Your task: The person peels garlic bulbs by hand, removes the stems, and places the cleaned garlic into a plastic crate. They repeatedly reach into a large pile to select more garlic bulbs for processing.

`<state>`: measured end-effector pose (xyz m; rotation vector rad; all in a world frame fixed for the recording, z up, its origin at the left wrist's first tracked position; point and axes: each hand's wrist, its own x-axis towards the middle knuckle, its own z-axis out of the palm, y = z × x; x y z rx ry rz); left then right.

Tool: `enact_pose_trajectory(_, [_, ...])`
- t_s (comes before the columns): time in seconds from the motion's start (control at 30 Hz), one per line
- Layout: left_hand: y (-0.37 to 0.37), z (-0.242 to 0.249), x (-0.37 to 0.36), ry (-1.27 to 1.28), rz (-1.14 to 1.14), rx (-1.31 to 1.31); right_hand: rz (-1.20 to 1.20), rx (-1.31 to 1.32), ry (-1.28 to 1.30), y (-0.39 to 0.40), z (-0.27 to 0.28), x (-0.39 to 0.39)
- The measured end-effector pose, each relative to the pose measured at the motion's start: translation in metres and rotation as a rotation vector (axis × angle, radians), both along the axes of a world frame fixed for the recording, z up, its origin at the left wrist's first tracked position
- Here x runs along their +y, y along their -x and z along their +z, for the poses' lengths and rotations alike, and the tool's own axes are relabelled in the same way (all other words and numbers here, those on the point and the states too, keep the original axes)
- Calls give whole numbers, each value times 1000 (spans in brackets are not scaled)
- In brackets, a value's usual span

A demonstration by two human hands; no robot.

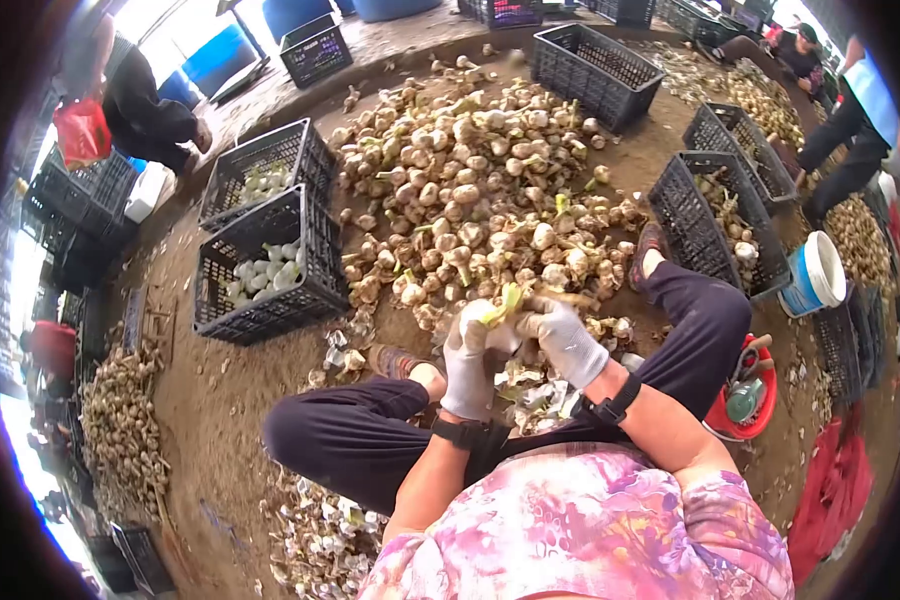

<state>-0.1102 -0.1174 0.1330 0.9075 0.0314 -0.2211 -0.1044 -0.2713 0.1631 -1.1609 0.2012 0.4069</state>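
Observation:
A garlic bulb with a pale green stem [506, 304] is between my two gloved hands, above the near edge of a big heap of unpeeled garlic [470, 180]. My left hand [468, 352] is closed around the bulb from the left. From the right, the fingers of my right hand [562, 338] are closed against it; the fingertips are partly hidden, and I cannot make out whether a small tool is among them. Loose skins and leaf scraps [542, 402] lie between my legs, just under the hands.
Left of the heap, a black crate [270, 310] holds cleaned white bulbs, with another crate [232, 180] behind it. More crates [700, 235] stand right, near a white-blue bucket [820, 275] and a red basin [765, 405]. Other people [155, 100] are at the sides.

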Motion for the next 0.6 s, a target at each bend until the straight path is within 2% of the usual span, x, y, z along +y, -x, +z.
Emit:
enact_pose_trajectory(0.03, [4,10,4,20,-33,122,-120,-205,346,-10,-11,-3])
enact_pose_trajectory(0.07, [7,9,8,76,-107,115,-246,-414,688,-21,-21,-7])
enact_pose_trajectory(0.1, [12,7,12,131,-183,107,-366,-363,520,-32,-26,-12])
enact_pose_trajectory(0.17, [14,11,15,277,-384,29,-323,-493,1173,-47,-25,-38])
enact_pose_trajectory(0.2, [14,15,15,277,-377,26,-248,-584,1462,-55,-43,-59])
enact_pose_trajectory(0.27, [15,20,16,283,-350,16,367,-604,1554,-59,-85,-94])
enact_pose_trajectory(0.3, [16,17,16,405,-325,111,969,-385,1612,-45,-28,-80])
enact_pose_trajectory(0.33, [14,15,19,417,-329,145,1210,-206,1711,-32,-23,-76])
enact_pose_trajectory(0.4, [9,12,21,459,-325,207,1136,-191,1655,-26,14,-64])
enact_pose_trajectory(0.47, [8,15,17,347,-266,188,631,-476,1162,-31,2,-74])
enact_pose_trajectory(0.5, [7,19,15,286,-238,177,406,-615,792,-29,2,-65])
enact_pose_trajectory(0.53, [7,21,13,224,-210,166,355,-459,603,-25,7,-50])
enact_pose_trajectory(0.6, [5,4,15,215,-240,311,231,-148,214,-18,17,-17])
